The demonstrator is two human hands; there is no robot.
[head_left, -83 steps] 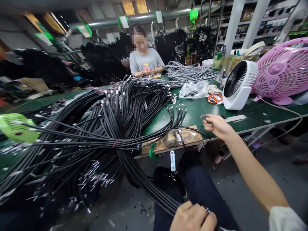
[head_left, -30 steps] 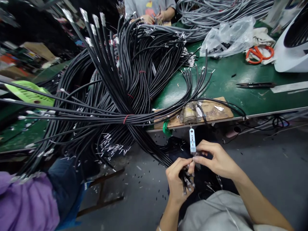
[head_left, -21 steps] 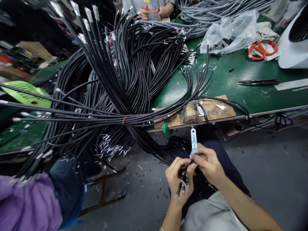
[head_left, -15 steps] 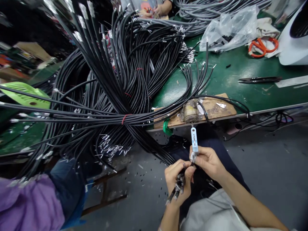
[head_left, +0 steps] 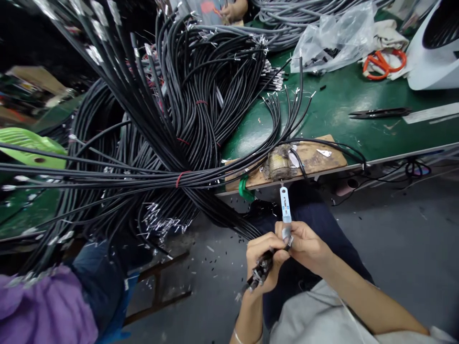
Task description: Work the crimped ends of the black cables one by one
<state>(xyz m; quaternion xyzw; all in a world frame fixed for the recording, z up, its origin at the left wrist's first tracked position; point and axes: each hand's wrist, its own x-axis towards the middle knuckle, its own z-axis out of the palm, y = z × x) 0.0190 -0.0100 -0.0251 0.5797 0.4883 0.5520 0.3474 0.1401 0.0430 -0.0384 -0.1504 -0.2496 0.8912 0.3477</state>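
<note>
My left hand (head_left: 263,260) is closed around several black cables (head_left: 261,270), whose stripped, silvery ends poke out below the fingers. Close beside it, my right hand (head_left: 308,246) pinches a single cable end with silvery wrapping (head_left: 287,232), partly hidden by the fingers. That end meets the lower tip of a flat light-blue piece (head_left: 285,203). The light-blue piece hangs from the shaft of a small, grimy cylindrical motor (head_left: 279,165), which sits on a wooden board (head_left: 324,155) at the table edge.
Large bundles of black cable (head_left: 201,119) cover the table's left and middle. Snips (head_left: 380,113), orange-handled scissors (head_left: 384,64) and a clear plastic bag (head_left: 335,38) lie on the right. A green clamp (head_left: 246,189) hangs at the edge. Another person's hand (head_left: 233,10) is at the back; a purple sleeve (head_left: 46,308) is lower left.
The view has shifted slightly, moving the table things left. My hands have drawn closer together at the tip of the light-blue piece, and the held cable ends now slant further left.
</note>
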